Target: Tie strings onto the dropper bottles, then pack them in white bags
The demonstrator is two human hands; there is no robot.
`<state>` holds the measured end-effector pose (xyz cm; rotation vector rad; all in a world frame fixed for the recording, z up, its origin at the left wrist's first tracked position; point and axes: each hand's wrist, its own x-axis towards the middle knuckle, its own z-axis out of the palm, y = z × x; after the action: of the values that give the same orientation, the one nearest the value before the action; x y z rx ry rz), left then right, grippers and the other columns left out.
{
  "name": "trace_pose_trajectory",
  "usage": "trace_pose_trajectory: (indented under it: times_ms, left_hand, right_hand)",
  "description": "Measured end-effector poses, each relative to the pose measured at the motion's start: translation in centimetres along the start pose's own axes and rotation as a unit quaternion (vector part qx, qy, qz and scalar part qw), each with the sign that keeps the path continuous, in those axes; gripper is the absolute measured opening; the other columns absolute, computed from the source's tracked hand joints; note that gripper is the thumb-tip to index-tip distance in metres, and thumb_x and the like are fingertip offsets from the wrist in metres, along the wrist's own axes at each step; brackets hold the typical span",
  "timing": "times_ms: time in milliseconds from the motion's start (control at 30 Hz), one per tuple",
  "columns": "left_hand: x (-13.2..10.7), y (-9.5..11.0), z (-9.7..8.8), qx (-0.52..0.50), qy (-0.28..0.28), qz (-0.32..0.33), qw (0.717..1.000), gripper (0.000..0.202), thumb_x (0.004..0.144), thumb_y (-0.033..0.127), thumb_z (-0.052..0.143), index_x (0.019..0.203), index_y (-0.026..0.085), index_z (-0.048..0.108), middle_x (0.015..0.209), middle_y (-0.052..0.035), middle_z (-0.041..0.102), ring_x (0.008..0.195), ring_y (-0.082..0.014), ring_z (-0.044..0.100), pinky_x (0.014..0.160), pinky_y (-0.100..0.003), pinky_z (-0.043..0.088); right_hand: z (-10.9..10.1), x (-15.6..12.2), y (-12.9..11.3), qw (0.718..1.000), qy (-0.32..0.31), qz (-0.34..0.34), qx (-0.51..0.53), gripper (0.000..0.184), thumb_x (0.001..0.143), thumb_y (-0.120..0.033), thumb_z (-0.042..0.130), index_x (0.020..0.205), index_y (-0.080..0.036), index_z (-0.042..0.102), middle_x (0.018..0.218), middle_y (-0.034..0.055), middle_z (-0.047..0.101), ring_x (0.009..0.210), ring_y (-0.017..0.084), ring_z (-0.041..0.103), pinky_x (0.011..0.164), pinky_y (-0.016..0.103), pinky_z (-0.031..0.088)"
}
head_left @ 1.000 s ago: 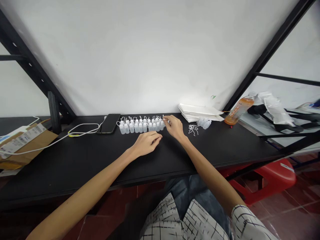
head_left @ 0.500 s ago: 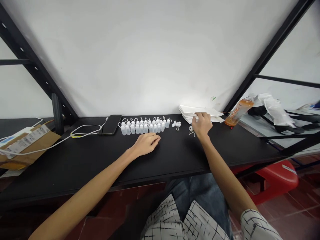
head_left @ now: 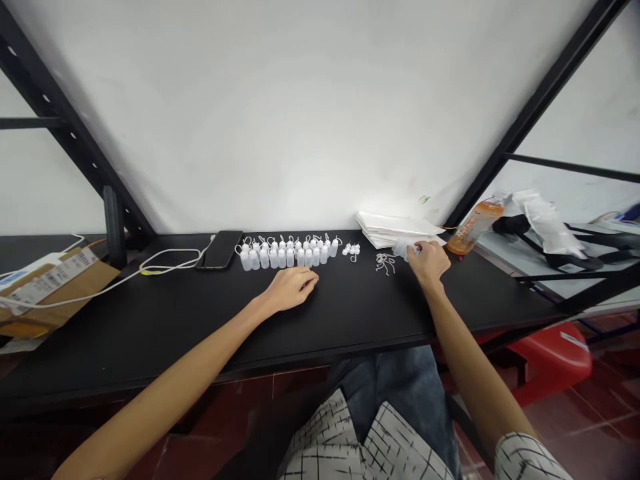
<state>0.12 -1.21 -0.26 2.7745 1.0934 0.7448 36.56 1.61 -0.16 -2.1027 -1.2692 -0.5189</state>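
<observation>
My left hand (head_left: 294,288) rests on the black table, fingers curled together, just in front of rows of small translucent dropper bottles (head_left: 283,257) with white caps and looped tethers. Nothing shows in those fingers. Farther right, my right hand (head_left: 429,261) is closed at the edge of some small translucent plastic pieces (head_left: 401,248), bottle-like but partly covered by the fingers. Whatever it pinches is hidden. To its left lie a small heap of thin white tethered pieces (head_left: 385,263) and several white caps (head_left: 352,250).
White paper sheets (head_left: 383,227) are stacked against the wall, beside an orange drink bottle (head_left: 477,225). A black phone (head_left: 220,250) with a white cable (head_left: 173,268) lies on the left, near a cardboard parcel (head_left: 55,283). A red stool (head_left: 555,360) stands below right.
My right hand has moved right and nearer, off the heap of thin white pieces, to the translucent plastic pieces. My left hand has stayed in place.
</observation>
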Motion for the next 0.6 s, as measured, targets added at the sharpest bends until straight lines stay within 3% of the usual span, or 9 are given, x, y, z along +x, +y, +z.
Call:
trace_pose_trajectory:
  times_ms: [233,600]
  left_hand:
    - [0.0,0.0,0.0,-0.002,0.003,0.003,1.0,0.03,0.094,0.024,0.043,0.096,0.017,0.072,0.094,-0.0068,0.073,0.083,-0.0196,0.067,0.067,-0.028,0.049]
    - [0.3,0.2,-0.2,-0.021,0.029,0.019,0.999,0.029,0.094,0.023,0.044,0.095,0.016,0.073,0.09,-0.008,0.073,0.079,-0.0208,0.068,0.064,-0.029,0.05]
  right_hand:
    - [-0.3,-0.1,0.2,1.0,0.0,0.011,0.011,0.019,0.08,-0.031,0.061,0.088,-0.018,0.072,0.093,0.0103,0.065,0.075,0.022,0.056,0.058,0.029,0.031]
    - [-0.6,-1.1,-2.3,0.984,0.107,-0.035,0.135,0.021,0.083,-0.038,0.058,0.077,-0.018,0.058,0.076,0.0047,0.064,0.067,0.019,0.057,0.059,0.028,0.031]
